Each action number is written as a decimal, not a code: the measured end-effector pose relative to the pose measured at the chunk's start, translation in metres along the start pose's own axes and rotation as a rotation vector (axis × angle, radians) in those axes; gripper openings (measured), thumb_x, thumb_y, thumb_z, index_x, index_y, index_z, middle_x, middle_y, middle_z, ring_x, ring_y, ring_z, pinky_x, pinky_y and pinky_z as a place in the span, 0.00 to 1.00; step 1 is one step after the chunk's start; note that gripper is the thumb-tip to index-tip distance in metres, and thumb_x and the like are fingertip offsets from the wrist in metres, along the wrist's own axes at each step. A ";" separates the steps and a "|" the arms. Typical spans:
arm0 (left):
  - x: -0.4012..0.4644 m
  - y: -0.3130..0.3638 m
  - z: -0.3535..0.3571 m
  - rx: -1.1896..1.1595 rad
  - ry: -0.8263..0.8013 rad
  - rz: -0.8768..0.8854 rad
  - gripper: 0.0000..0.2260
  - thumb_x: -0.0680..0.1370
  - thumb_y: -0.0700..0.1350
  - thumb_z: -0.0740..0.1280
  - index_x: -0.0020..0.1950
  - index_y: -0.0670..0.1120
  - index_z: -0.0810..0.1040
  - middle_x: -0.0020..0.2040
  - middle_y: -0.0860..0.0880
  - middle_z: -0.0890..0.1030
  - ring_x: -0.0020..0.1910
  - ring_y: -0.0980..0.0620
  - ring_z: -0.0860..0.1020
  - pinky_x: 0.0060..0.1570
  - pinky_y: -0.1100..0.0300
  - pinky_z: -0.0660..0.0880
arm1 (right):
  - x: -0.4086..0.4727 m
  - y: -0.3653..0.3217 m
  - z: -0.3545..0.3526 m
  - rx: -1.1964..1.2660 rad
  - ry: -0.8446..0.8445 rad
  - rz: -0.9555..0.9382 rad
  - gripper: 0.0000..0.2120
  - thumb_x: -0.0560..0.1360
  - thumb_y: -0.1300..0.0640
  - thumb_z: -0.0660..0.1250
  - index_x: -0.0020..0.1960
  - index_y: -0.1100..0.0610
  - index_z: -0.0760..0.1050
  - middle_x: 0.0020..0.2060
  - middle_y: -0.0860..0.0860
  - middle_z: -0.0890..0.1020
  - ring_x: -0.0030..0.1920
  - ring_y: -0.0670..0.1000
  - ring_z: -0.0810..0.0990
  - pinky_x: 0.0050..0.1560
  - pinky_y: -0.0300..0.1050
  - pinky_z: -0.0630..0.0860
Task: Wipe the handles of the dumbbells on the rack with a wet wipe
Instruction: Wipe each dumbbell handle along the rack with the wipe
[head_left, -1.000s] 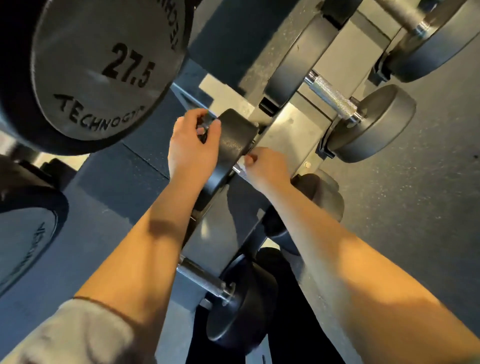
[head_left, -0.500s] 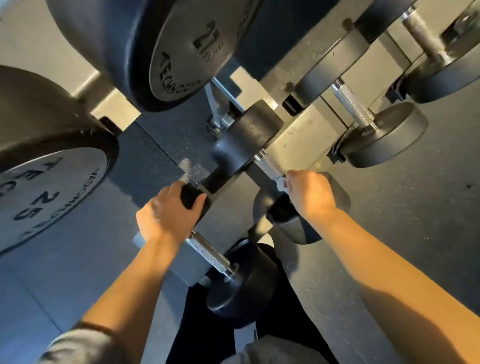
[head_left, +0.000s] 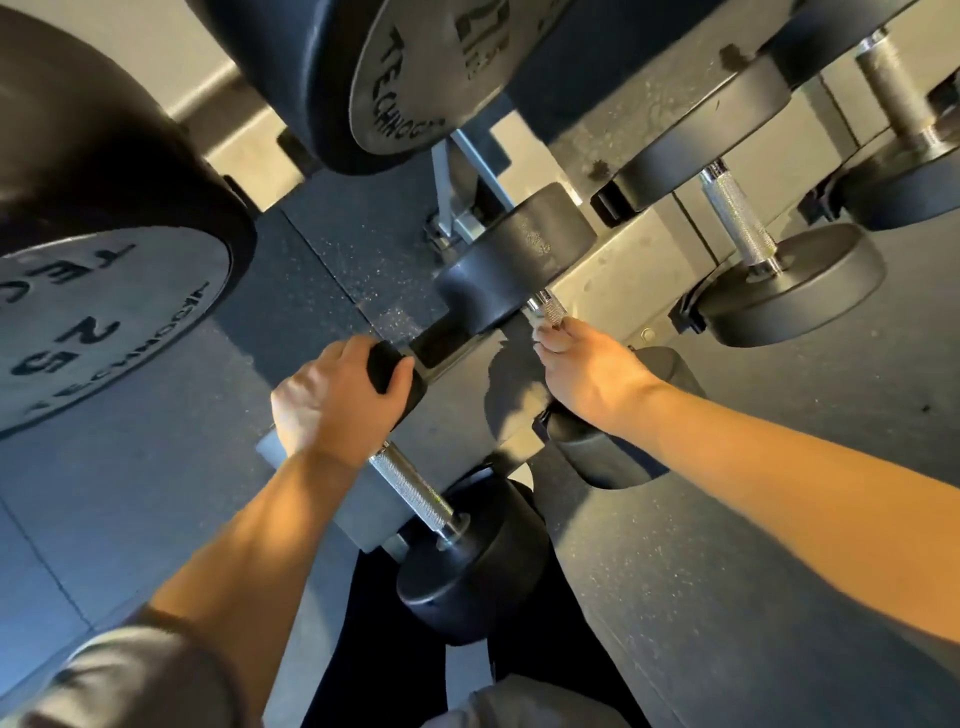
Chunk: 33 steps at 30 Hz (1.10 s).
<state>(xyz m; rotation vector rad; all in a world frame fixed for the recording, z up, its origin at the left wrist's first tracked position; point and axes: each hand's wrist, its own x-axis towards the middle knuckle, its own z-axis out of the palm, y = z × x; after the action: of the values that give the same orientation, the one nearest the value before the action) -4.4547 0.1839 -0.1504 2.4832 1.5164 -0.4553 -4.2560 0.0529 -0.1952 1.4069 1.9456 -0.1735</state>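
Note:
Black dumbbells with knurled steel handles lie in a grey rack (head_left: 618, 280). My right hand (head_left: 587, 374) is closed round the handle (head_left: 550, 310) of a small middle dumbbell (head_left: 514, 260), with a bit of white wet wipe (head_left: 540, 338) showing at my fingertips. My left hand (head_left: 337, 400) grips the black inner head (head_left: 387, 371) of the nearest dumbbell, whose bare handle (head_left: 410, 488) runs down to its other head (head_left: 467, 566). Another dumbbell handle (head_left: 735, 218) lies to the right.
Large dumbbell heads marked 25 (head_left: 104, 291) and 27.5 (head_left: 405, 67) hang on the upper tier at the left, close above my hands. Dark speckled rubber floor (head_left: 753, 597) spreads to the right. My dark trouser legs (head_left: 363, 649) are below the rack.
My left hand dropped from the middle dumbbell's head to the nearest dumbbell's head. My right hand slid along the middle handle. The view pulled back and tilted.

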 end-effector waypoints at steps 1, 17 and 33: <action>0.000 0.000 0.000 0.011 0.002 -0.003 0.20 0.78 0.63 0.59 0.59 0.51 0.76 0.52 0.46 0.80 0.47 0.38 0.80 0.39 0.55 0.67 | -0.003 0.001 -0.004 0.028 -0.066 -0.087 0.13 0.79 0.63 0.58 0.59 0.59 0.77 0.60 0.54 0.77 0.67 0.58 0.67 0.69 0.49 0.62; -0.001 -0.003 0.003 -0.051 0.031 -0.019 0.18 0.79 0.61 0.59 0.60 0.53 0.77 0.51 0.47 0.81 0.46 0.40 0.80 0.39 0.56 0.68 | -0.004 0.022 0.000 0.179 -0.015 -0.187 0.12 0.76 0.67 0.57 0.53 0.60 0.77 0.54 0.52 0.78 0.61 0.53 0.70 0.60 0.44 0.71; 0.001 -0.008 0.002 -0.066 -0.018 0.087 0.19 0.79 0.58 0.58 0.65 0.49 0.73 0.58 0.46 0.78 0.51 0.42 0.78 0.41 0.55 0.67 | -0.019 -0.074 -0.066 1.638 0.227 0.845 0.11 0.72 0.70 0.63 0.46 0.61 0.83 0.46 0.55 0.84 0.47 0.51 0.80 0.50 0.40 0.74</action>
<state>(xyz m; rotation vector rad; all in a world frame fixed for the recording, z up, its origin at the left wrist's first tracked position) -4.4615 0.1873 -0.1524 2.4762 1.3872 -0.4049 -4.3490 0.0415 -0.1567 3.1657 0.8844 -1.4294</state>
